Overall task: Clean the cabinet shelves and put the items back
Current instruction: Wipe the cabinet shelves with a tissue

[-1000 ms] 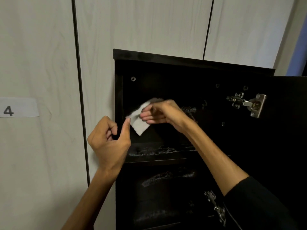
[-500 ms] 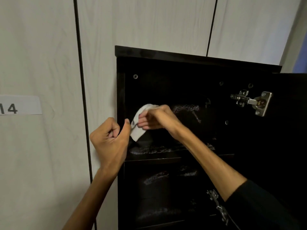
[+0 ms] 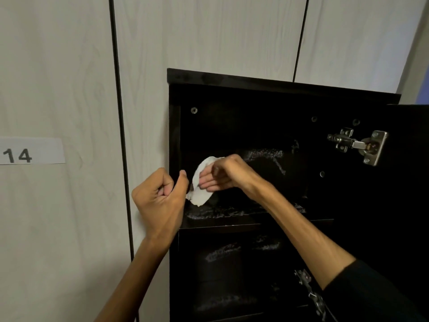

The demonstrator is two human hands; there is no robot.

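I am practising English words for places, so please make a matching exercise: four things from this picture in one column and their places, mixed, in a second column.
Things:
1. white cloth
2. label 14
3. upper hinge
4. left hand

Places:
A. on the pale panel at the far left
B. at the front left edge of the cabinet
C. on the open door, upper right
D. held by the right hand inside the top compartment

Pairs: 1-D, 2-A, 3-C, 4-B

Both hands raised: left hand fisted, right hand curled.
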